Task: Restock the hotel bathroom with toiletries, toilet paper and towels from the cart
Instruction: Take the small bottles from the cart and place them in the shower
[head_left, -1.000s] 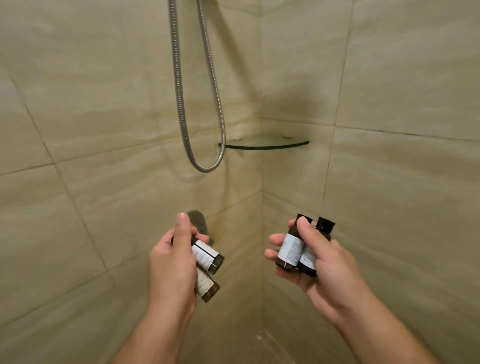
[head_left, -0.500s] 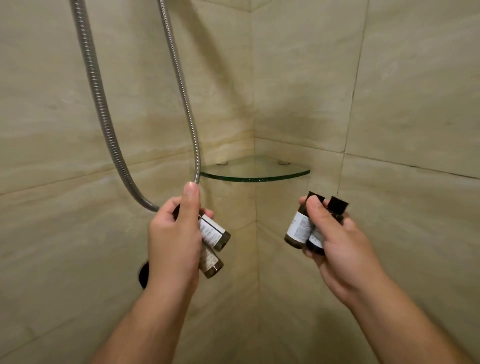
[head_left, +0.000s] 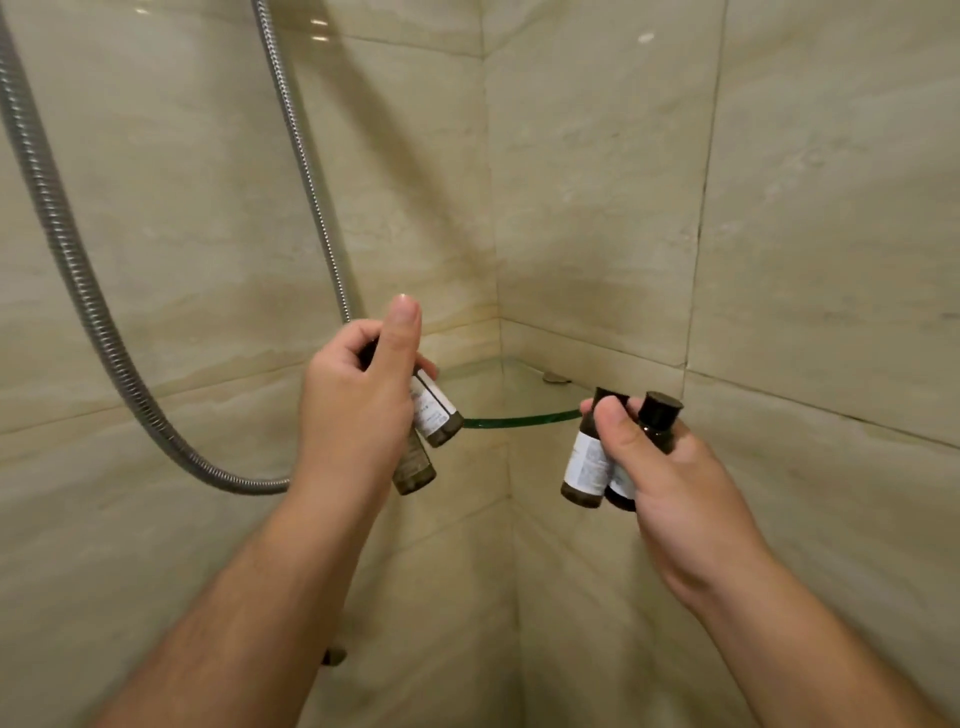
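Note:
My left hand (head_left: 358, 410) grips two small dark toiletry bottles (head_left: 435, 415) with white labels, their bases pointing down and to the right. My right hand (head_left: 670, 478) holds two more dark bottles (head_left: 587, 462) upright, black caps on top, thumb across their front. Between and just behind both hands a glass corner shelf (head_left: 519, 418) with a green edge is fixed in the shower corner. Nothing stands on the visible part of the shelf. Both hands are level with its front edge.
A metal shower hose (head_left: 67, 270) loops down the left wall and passes behind my left hand. Beige marble tile walls (head_left: 805, 234) meet at the corner. A dark fitting (head_left: 335, 656) shows on the wall below my left forearm.
Both hands have risen toward the glass shelf with their bottles. The view has moved closer to the corner, and the shelf now lies between the hands.

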